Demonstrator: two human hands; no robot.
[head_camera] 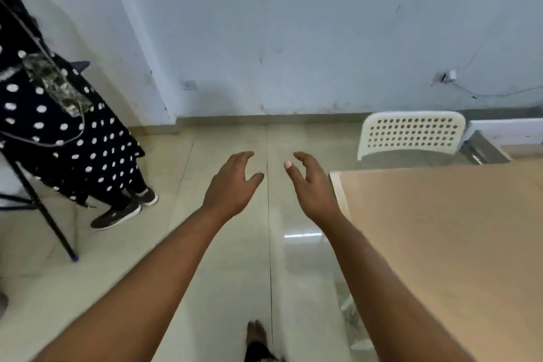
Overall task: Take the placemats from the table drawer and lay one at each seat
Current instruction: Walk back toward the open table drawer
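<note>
A light wooden table point(446, 238) fills the right side of the view, its corner close to my right wrist. Both my arms reach forward over the tiled floor. My left hand point(233, 185) hangs in the air with relaxed fingers and holds nothing. My right hand point(310, 188) is just left of the table's corner, fingers loosely curved, also holding nothing. No placemat and no drawer can be seen.
A white perforated chair point(412, 134) stands at the table's far side near the wall. At the left, a person in a dark polka-dot dress point(73, 138) stands beside a black tripod leg point(50, 220). My foot point(257, 335) shows at the bottom.
</note>
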